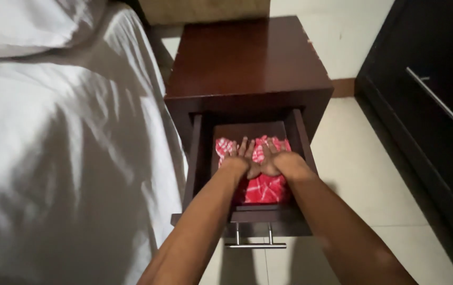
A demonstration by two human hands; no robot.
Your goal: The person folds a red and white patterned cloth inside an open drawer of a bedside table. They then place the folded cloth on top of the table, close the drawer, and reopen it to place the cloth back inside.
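Note:
A dark wooden nightstand (247,58) stands beside a bed, and its drawer (197,158) is pulled out toward me. Inside the drawer lies a red cloth with a white pattern (262,189). My left hand (241,158) and my right hand (275,158) both rest flat on top of the cloth, side by side, fingers spread and pointing to the back of the drawer. The two hands touch each other at the thumbs. Neither hand grips anything.
A bed with white sheets (63,158) fills the left side, close against the nightstand. A metal bar handle (255,244) sticks out from the drawer front. A dark cabinet with a metal rail (437,100) stands on the right, with pale floor tiles (364,174) between.

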